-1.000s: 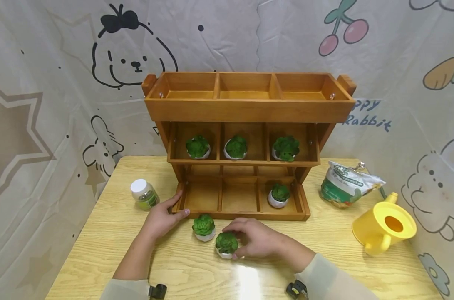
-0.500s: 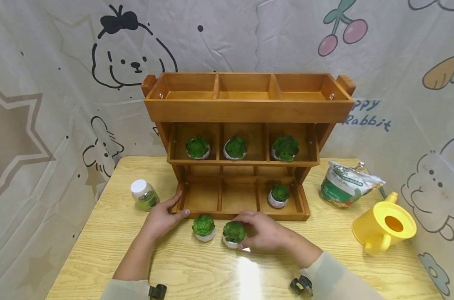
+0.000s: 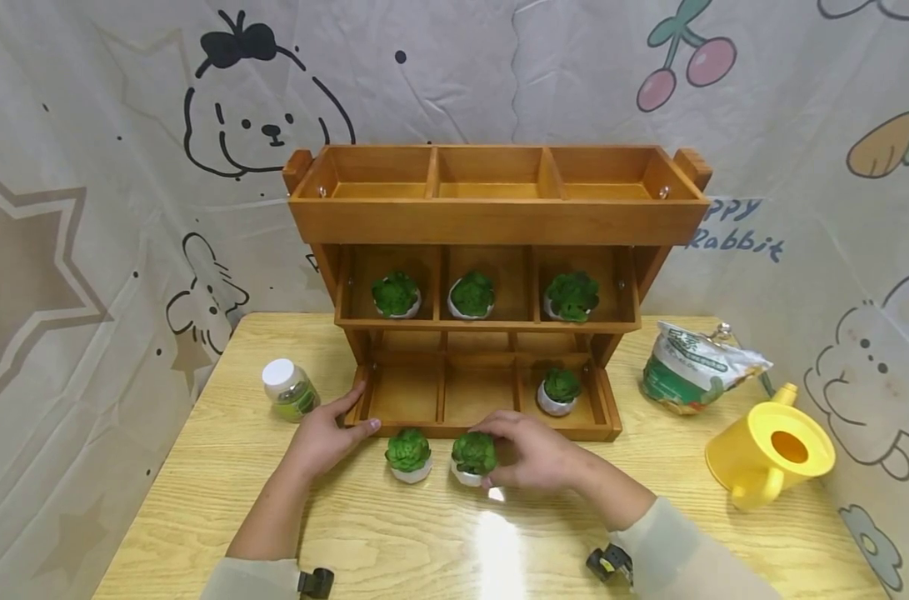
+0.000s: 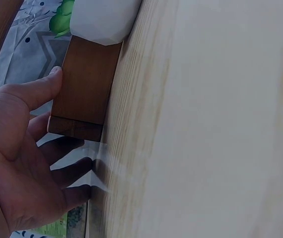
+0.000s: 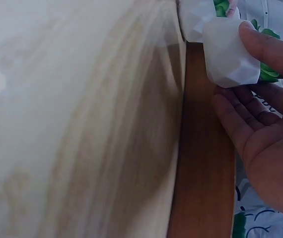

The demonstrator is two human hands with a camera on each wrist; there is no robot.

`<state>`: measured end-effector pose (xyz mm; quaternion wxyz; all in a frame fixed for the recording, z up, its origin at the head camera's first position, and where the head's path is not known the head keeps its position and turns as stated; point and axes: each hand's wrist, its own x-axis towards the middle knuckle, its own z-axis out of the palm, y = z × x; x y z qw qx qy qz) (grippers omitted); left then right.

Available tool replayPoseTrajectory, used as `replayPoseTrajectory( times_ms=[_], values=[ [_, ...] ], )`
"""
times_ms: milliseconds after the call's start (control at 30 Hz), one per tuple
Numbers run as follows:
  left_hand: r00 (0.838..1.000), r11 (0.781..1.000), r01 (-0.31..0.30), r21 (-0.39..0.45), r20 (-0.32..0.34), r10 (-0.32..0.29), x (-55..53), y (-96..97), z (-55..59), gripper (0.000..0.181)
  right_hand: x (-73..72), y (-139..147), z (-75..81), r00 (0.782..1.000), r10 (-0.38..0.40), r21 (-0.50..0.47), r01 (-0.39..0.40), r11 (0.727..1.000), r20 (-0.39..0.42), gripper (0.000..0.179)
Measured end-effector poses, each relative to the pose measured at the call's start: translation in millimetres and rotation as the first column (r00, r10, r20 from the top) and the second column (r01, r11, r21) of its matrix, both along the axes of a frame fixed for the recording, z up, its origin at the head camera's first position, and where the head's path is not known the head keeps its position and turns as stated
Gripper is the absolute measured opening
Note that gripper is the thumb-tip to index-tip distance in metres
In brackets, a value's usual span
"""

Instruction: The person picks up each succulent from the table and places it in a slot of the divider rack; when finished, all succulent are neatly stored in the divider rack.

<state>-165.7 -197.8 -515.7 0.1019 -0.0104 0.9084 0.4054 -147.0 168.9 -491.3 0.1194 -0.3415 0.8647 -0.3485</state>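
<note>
My right hand (image 3: pixel 532 450) holds a small potted succulent (image 3: pixel 474 454) with green leaves, thumb and fingers about its white faceted pot (image 5: pixel 231 54). In the right wrist view the pot is raised off the tabletop, in front of the lowest tray. My left hand (image 3: pixel 327 440) grips the front left corner of the wooden three-tier shelf (image 3: pixel 491 223), its thumb (image 4: pixel 47 89) on the front board and its fingers round the side. Another potted succulent (image 3: pixel 408 456) stands on the table between the hands, close to the tray's front.
Three succulents sit in the middle tier, including one (image 3: pixel 472 295) at its centre. Another succulent (image 3: pixel 557 392) occupies the bottom right compartment. A white-capped jar (image 3: pixel 289 389) stands left of the shelf; a green-and-white bag (image 3: pixel 694 371) and a yellow watering can (image 3: pixel 769 450) are at right.
My right hand has carried its succulent a little to the right and toward the shelf's lowest tray. My left hand has stayed at the shelf corner.
</note>
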Motion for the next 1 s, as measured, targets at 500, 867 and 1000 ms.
replayPoseTrajectory(
  times_ms=[500, 867, 1000],
  values=[
    [1.000, 1.000, 0.005, -0.009, -0.008, -0.005, 0.1, 0.4, -0.1, 0.083, -10.8, 3.7, 12.6, 0.999, -0.031, -0.047, 0.030, 0.998, -0.026, 0.063],
    [1.000, 1.000, 0.007, -0.021, -0.024, -0.007, -0.1, 1.0, 0.1, 0.081, -16.8, 4.1, 13.3, 0.998, -0.064, -0.083, 0.067, 0.994, 0.027, 0.063],
    [0.999, 1.000, 0.010, -0.020, -0.032, -0.011, 0.8, 1.2, 0.1, 0.082, -20.9, 3.2, 14.4, 0.998, -0.052, -0.117, 0.055, 0.992, 0.026, 0.059]
  ],
)
